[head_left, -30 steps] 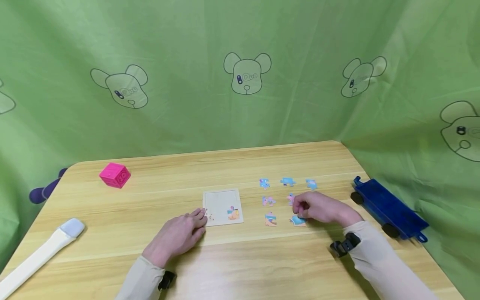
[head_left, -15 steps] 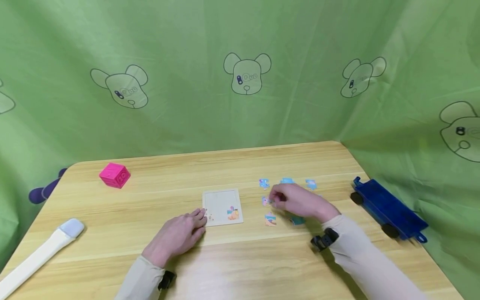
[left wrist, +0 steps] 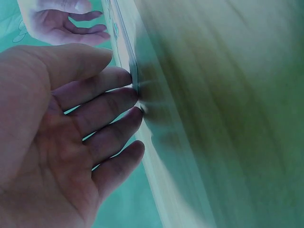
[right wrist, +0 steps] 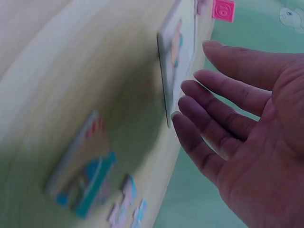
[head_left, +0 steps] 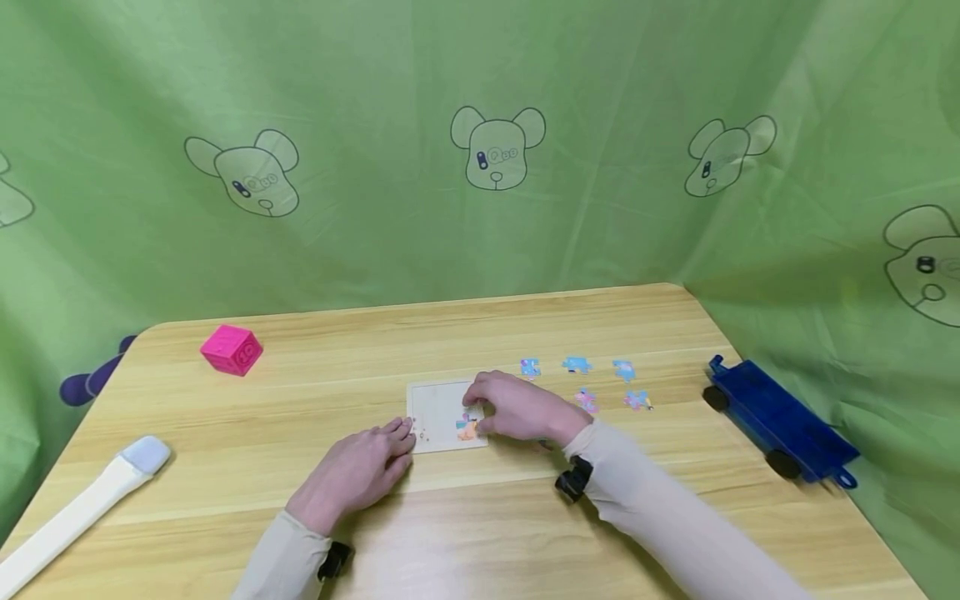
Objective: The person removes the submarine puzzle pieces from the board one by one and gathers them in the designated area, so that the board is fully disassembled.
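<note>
A small square puzzle board point(head_left: 438, 404) lies mid-table, with a colourful puzzle piece point(head_left: 467, 431) set in its lower right corner. My left hand point(head_left: 360, 471) rests beside it, straight fingertips against its left edge. In the left wrist view those fingers point(left wrist: 111, 130) are extended and hold nothing. Over the board's right edge hovers my right hand point(head_left: 521, 408), thumb and fingers apart. Nothing shows between its fingers point(right wrist: 213, 121) in the right wrist view. Loose puzzle pieces point(head_left: 577, 365) lie to the right; my right hand and sleeve cover some of them.
A pink block point(head_left: 232, 350) stands at the back left. A white-handled brush-like tool point(head_left: 82, 512) lies at the left front. Along the right edge sits a blue wheeled toy wagon point(head_left: 783, 421). A green curtain point(head_left: 375, 208) hangs behind the table.
My right hand has moved left from the loose puzzle pieces to the board's right edge, uncovering a piece at the far right. The left hand has stayed at the board.
</note>
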Demonstrator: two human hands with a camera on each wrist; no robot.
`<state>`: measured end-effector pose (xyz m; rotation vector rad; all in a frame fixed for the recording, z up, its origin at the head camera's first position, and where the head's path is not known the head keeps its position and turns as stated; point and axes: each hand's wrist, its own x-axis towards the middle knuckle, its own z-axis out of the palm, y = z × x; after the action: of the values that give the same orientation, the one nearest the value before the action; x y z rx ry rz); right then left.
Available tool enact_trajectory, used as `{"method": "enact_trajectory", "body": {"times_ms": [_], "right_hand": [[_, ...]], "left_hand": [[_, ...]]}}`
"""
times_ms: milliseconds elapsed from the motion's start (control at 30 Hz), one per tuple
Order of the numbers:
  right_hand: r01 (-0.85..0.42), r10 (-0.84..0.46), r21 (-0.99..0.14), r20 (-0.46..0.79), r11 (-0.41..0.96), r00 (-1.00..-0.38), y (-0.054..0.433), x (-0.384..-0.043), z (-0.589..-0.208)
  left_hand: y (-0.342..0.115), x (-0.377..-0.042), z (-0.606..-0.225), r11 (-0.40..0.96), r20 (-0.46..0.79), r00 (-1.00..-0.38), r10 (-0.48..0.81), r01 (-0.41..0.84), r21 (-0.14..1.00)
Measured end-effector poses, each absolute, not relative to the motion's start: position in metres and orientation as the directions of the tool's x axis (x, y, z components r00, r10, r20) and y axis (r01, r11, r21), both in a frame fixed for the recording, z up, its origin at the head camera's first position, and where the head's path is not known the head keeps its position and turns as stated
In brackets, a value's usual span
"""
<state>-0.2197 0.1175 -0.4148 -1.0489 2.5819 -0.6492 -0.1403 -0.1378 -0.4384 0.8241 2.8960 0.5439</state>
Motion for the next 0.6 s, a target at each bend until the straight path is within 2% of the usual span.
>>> {"method": "enact_trajectory", "body": {"times_ms": [600], "right_hand": [[-0.580, -0.683, -0.416, -0.151, 0.700, -0.715, 0.098, -0.218, -0.421]], "left_hand": [[-0.138, -0.140, -0.438, 0.784, 0.025, -0.845, 0.534, 0.506, 0.361]]}}
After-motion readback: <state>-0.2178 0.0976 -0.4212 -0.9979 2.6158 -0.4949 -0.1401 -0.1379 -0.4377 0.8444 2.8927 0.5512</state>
